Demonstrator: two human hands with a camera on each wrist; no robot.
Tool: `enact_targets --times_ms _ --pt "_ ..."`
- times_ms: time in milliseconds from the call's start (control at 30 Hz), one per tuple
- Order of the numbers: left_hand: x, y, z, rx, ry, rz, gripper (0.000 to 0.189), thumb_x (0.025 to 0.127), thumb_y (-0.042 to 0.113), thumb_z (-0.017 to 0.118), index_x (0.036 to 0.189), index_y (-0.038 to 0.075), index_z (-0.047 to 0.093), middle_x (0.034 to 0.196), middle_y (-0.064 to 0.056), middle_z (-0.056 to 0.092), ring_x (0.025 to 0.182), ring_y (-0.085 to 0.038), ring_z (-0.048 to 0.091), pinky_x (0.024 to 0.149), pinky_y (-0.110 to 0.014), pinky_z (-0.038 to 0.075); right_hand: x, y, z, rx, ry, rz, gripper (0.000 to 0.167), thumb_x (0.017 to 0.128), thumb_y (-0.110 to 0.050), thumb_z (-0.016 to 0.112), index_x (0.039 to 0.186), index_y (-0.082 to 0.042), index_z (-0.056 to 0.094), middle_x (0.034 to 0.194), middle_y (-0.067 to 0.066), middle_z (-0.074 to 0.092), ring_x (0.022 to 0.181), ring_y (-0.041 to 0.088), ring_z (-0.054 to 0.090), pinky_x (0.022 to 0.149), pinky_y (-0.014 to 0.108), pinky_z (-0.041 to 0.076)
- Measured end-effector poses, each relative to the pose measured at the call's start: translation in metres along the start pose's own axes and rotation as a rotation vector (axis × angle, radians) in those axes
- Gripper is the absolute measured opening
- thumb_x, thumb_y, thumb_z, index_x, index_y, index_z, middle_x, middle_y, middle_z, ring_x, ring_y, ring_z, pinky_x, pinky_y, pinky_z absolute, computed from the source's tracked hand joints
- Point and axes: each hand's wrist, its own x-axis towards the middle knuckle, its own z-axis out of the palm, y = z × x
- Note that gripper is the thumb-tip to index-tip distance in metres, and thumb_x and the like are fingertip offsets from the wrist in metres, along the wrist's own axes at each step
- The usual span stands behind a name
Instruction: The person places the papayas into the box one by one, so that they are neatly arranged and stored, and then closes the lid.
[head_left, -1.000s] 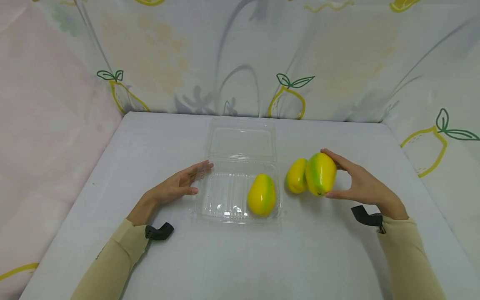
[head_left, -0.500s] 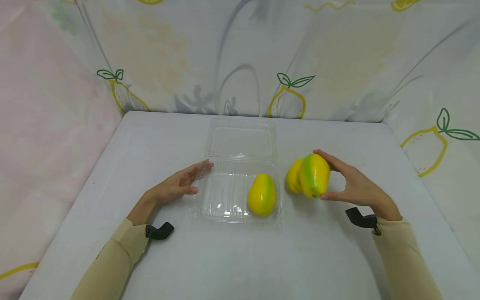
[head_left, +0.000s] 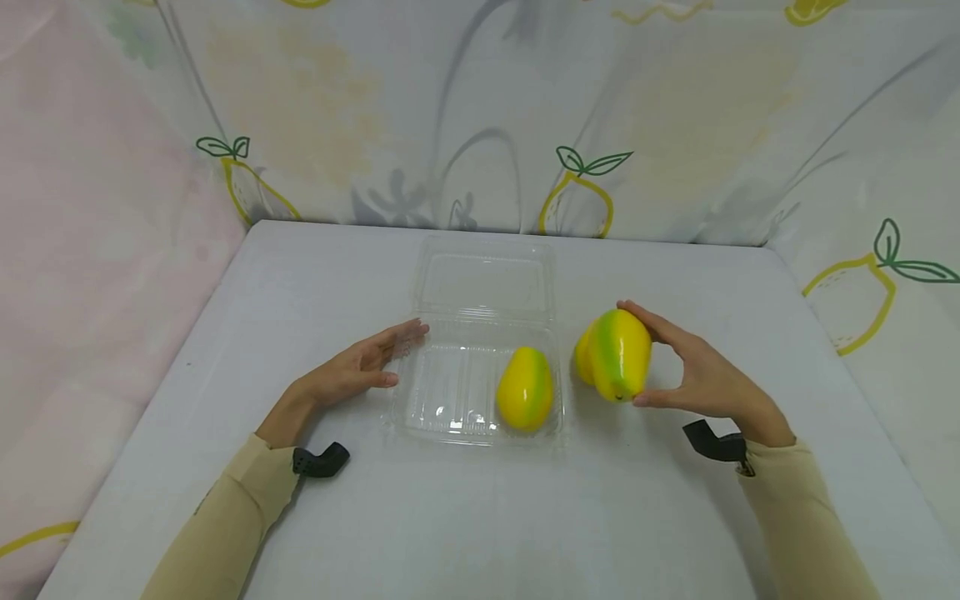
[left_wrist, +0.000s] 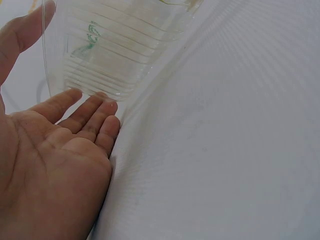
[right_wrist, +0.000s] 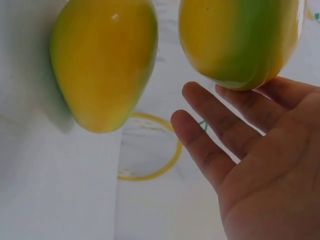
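My right hand [head_left: 708, 375] holds a glossy yellow mango [head_left: 628, 354] with a green stripe between thumb and fingertips, raised above the table. In the right wrist view it appears beside a second mango [right_wrist: 102, 65], which lies on the table; in the head view the held one partly covers that second mango [head_left: 583, 358]. A third mango [head_left: 525, 389] sits in the right side of a clear plastic clamshell container [head_left: 438, 387]. At the container's left edge, my left hand [head_left: 352, 367] rests with fingers extended, fingertips right at its wall [left_wrist: 110, 75].
The container's lid [head_left: 483, 279] lies folded back toward the far side of the white table [head_left: 480, 525]. Behind stands a pale curtain [head_left: 465, 108] with lemon drawings. Black wrist mounts [head_left: 321, 460] sit at both sleeve cuffs.
My right hand has moved left and slightly toward me with its mango, which now hides more of the mango on the table. The left hand has stayed in place at the container.
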Motion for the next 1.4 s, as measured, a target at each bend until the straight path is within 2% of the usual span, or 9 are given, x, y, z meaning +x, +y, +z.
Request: enact_targets --times_ms 233,533,800,1033,1267,1400 --pt "0.000 0.001 0.001 -0.007 -0.001 -0.003 0.078 0.093 -0.007 0.054 0.157 0.003 0.009 0.164 -0.016 0.011 0.152 -0.024 0.011 0.115 -0.015 0.024 0.004 -0.005 0.009 0.013 0.014 0.008 0.113 0.066 -0.011 0.090 0.157 -0.017 0.023 0.159 0.005 0.033 0.128 -0.001 0.042 0.108 0.008 0.023" --pt "0.001 0.003 0.001 -0.014 0.000 -0.013 0.079 0.093 -0.005 0.055 0.157 0.003 0.009 0.165 -0.015 0.010 0.152 -0.027 0.009 0.114 -0.014 0.024 0.011 -0.011 0.025 -0.016 0.035 -0.030 0.114 0.067 -0.018 0.091 0.157 -0.015 0.022 0.160 -0.001 0.031 0.128 0.002 0.042 0.109 0.008 0.023" --pt "0.001 0.000 0.000 -0.008 0.007 -0.019 0.079 0.093 -0.005 0.055 0.157 0.006 0.010 0.165 -0.013 0.012 0.153 -0.023 0.011 0.114 -0.014 0.024 0.013 -0.013 0.032 -0.024 0.044 -0.028 0.113 0.067 -0.021 0.091 0.157 -0.015 0.022 0.159 0.006 0.032 0.128 0.007 0.043 0.109 0.009 0.023" --pt "0.000 0.000 0.000 -0.010 0.012 -0.023 0.079 0.093 -0.006 0.055 0.158 0.008 0.011 0.165 -0.013 0.012 0.152 -0.020 0.013 0.114 -0.014 0.025 0.017 -0.018 0.041 -0.025 0.074 -0.015 0.113 0.068 -0.021 0.091 0.157 -0.018 0.021 0.160 -0.002 0.030 0.128 0.010 0.043 0.111 0.010 0.023" --pt "-0.001 0.000 0.001 -0.002 0.013 -0.026 0.078 0.093 -0.004 0.055 0.157 0.007 0.012 0.165 -0.013 0.012 0.152 -0.021 0.013 0.114 -0.015 0.025 0.020 -0.023 0.050 -0.003 0.047 -0.014 0.113 0.069 -0.021 0.090 0.158 -0.019 0.019 0.161 -0.001 0.027 0.144 0.006 0.029 0.115 0.013 0.018" --pt "-0.001 0.002 0.001 0.014 0.025 -0.051 0.078 0.093 -0.003 0.055 0.158 0.010 0.013 0.165 -0.011 0.014 0.152 -0.024 0.012 0.114 -0.014 0.025 0.020 -0.026 0.052 -0.008 0.047 -0.017 0.113 0.069 -0.022 0.090 0.157 -0.017 0.020 0.161 -0.001 0.028 0.144 0.006 0.030 0.115 0.013 0.019"
